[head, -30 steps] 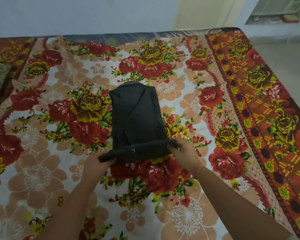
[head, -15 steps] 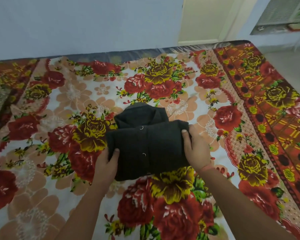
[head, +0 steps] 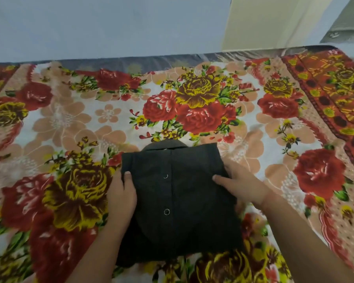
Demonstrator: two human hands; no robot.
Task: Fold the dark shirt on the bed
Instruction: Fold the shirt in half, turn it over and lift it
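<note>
Both forearms reach in from the near edge of the bed (head: pixel 274 129), one on each side of the dark shirt (head: pixel 184 201).

Left hand (head: pixel 122 196): at the shirt's left edge, palm down and wrist straight. The thumb lies on top of the cloth pointing away from the person. The other fingers go out of sight under the edge, so it pinches the fabric.

Right hand (head: pixel 240 181): at the shirt's right edge, a bit farther from the person than the left hand. The thumb lies flat on top, pointing in toward the placket. The fingers are tucked under the edge and hidden, the same pinching hold.

The shirt is a squarish folded packet lying flat on the floral bedsheet (head: pixel 70 119). It sits about midway between the bed's left and right sides and close to the near edge. Its collar (head: pixel 164 145) peeks out at the far side of the packet.

Two round metal snaps show down the middle, one upper (head: pixel 165 176) and one lower (head: pixel 166 211). Any marking on the snaps is too small to read.

The sheet has red and yellow roses, with a red patterned border along the right edge of the bed. A pale wall (head: pixel 110 27) stands beyond the far edge.
</note>
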